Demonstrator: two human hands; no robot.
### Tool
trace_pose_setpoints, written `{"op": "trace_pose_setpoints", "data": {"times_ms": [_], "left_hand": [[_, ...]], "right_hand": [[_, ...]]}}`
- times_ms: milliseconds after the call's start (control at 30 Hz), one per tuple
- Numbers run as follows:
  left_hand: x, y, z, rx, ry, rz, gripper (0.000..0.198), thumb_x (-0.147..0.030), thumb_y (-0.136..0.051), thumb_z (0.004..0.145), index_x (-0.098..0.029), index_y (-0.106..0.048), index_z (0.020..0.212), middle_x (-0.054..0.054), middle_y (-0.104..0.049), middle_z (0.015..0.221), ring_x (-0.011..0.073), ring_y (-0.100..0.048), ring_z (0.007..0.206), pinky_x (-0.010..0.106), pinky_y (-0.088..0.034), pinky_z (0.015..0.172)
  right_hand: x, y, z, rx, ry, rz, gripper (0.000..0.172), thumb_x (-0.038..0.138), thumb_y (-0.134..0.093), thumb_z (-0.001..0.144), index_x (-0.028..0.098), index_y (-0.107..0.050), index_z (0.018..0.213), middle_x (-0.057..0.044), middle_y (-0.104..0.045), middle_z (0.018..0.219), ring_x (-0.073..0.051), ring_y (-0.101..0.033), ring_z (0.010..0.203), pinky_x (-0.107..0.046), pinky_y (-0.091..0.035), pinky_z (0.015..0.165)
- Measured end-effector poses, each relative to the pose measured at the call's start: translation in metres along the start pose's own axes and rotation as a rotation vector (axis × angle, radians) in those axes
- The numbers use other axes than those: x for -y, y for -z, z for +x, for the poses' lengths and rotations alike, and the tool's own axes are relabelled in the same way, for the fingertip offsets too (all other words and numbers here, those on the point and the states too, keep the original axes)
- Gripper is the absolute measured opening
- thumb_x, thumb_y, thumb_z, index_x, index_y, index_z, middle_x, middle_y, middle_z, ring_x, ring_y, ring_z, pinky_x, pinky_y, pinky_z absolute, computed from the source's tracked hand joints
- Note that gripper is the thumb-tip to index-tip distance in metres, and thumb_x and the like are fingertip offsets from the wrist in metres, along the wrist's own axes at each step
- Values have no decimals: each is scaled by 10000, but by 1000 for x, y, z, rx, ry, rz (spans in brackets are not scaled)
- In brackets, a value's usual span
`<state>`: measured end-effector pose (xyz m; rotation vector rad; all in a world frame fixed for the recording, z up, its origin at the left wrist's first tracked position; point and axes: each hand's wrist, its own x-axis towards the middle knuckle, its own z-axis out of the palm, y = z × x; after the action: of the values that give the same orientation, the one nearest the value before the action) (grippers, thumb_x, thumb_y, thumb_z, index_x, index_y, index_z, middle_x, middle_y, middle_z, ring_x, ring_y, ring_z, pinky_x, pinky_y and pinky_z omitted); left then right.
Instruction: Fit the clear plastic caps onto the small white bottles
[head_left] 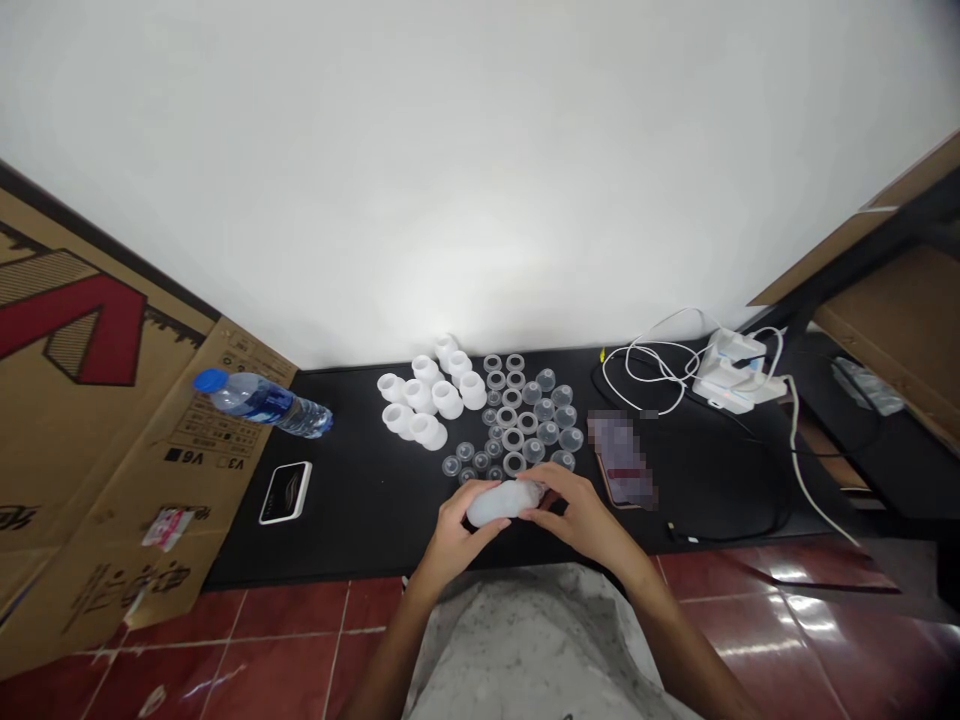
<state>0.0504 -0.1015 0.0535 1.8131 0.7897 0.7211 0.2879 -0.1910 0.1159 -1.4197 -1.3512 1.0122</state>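
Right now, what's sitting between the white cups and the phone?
In the head view, small clear cups and grey rings stand between the white cups and the blurred phone.

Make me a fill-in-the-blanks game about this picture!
1. The left hand and right hand hold a white lump ____ them.
2. The bottle has a ____ cap.
3. The white cups stand to the ____ of the clear cups.

Answers: between, blue, left.
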Motion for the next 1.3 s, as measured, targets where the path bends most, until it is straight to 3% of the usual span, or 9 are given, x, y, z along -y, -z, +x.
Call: {"op": "trace_pose_setpoints", "data": {"times_ms": [400,533,667,800,1033,1300], "left_hand": [[3,-3,-4,-62,-142,95,371,-287,-785,992,-254,-734,1358,132,-756,1308,295,-740,1210,428,-609,1056],[-3,1,-4,-5,-98,99,381,-320,-805,978,-257,-728,1346,110,-778,1262,281,-759,1145,404,-620,1014],[-12,5,-1,46,-121,102,334,-344,-799,987,-247,-734,1300,98,-792,1201,264,-765,1075,386,-626,972],[-14,9,-4,48,-177,170,318,-316,-746,1030,-244,-714,1338,118,-771,1245,271,-747,1148,390,-617,1014],[0,14,-21,-33,-261,280,382,-246,-698,1046,-274,-679,1427,126,-747,1314,291,-721,1238,451,-600,1101],[-2,13,-29,95,-148,276,453,-278,-706,1030,-294,-665,1481,135,-715,1371,297,-723,1244,434,-638,1040]], "right_hand": [[-5,1,0,-39,-88,-90,391,419,-895,905,284,-791,1257,-44,-795,1138,-179,-663,760,-311,-548,702],[-3,0,-3,-33,-13,-83,392,458,-849,954,280,-766,1292,-58,-781,1150,-204,-692,856,-326,-575,782],[-1,-5,-9,-71,-4,-124,350,474,-811,987,256,-755,1254,-55,-754,1063,-203,-679,840,-309,-556,727],[0,-10,-12,-87,11,-120,339,476,-788,1004,244,-735,1245,-58,-746,1084,-195,-673,840,-301,-557,720],[-8,-28,-19,-88,29,-24,365,481,-835,969,259,-745,1245,-50,-736,1084,-194,-673,853,-303,-572,746],[-30,-44,-40,-144,85,-68,378,487,-754,1021,261,-699,1319,-69,-707,1110,-213,-683,885,-331,-582,788]]}}
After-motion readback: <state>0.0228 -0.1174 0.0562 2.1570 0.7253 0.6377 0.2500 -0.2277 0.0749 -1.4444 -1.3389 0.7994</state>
